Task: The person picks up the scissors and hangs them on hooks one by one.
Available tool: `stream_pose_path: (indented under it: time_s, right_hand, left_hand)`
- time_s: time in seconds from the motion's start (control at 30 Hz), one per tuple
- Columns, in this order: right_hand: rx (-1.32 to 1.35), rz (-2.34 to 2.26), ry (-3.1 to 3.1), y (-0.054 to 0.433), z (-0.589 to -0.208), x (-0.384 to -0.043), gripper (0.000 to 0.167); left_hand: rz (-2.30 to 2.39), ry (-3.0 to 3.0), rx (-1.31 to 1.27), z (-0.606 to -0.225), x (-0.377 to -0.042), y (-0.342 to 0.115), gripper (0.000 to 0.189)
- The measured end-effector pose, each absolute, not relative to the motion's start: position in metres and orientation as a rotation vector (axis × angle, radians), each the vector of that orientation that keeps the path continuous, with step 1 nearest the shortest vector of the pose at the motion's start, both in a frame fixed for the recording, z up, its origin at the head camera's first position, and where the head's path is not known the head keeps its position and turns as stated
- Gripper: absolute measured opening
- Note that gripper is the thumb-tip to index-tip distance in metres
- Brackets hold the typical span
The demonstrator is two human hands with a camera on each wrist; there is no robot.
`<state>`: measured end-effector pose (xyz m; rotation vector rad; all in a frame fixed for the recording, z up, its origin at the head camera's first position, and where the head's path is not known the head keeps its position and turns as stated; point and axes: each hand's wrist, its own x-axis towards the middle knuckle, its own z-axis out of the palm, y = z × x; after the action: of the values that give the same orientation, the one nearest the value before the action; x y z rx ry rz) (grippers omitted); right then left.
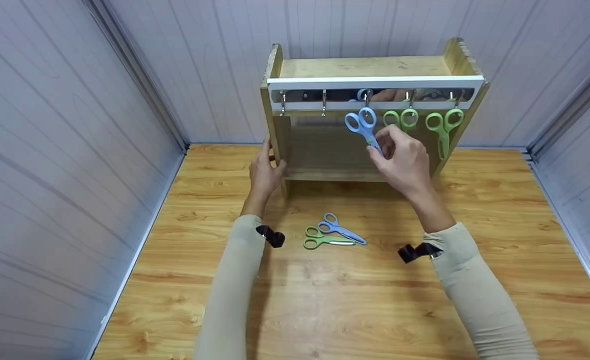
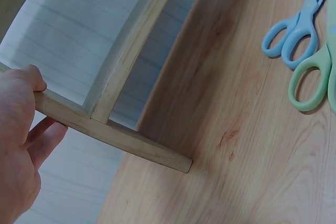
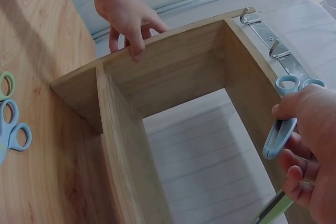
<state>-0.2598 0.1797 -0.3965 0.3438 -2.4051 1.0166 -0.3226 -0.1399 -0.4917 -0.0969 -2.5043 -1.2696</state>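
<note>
My right hand [image 1: 404, 157] pinches a pair of blue scissors [image 1: 361, 125] by the blades, finger loops up, at the middle hook [image 1: 368, 97] of the rack. Whether a loop sits on that hook I cannot tell. With thumb and fingers on either face, my left hand [image 2: 21, 135] grips the side panel [image 2: 131, 142] of a wooden shelf [image 1: 355, 67]. Green scissors [image 1: 444, 131] hang from the rightmost hook, and a second green pair [image 1: 400, 119] hangs beside them, partly behind my right hand.
On the wood-patterned floor in front of the shelf lie blue scissors [image 1: 342, 231] and green scissors [image 1: 325, 241], their blade tips close together. Two bare hooks [image 1: 324, 102] are at the rack's left. Pale panelled walls [image 1: 74, 125] stand at the sides and back.
</note>
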Motion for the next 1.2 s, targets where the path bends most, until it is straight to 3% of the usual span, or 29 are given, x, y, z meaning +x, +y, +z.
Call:
stream_pose_path:
  time_s: [1.2]
  right_hand:
    - [0.320,1.055,-2.430,0.176,-0.413,-0.260,0.026]
  left_hand:
    - [-1.248,-2.504,-0.103,-0.493,-0.324,-0.140,0.080]
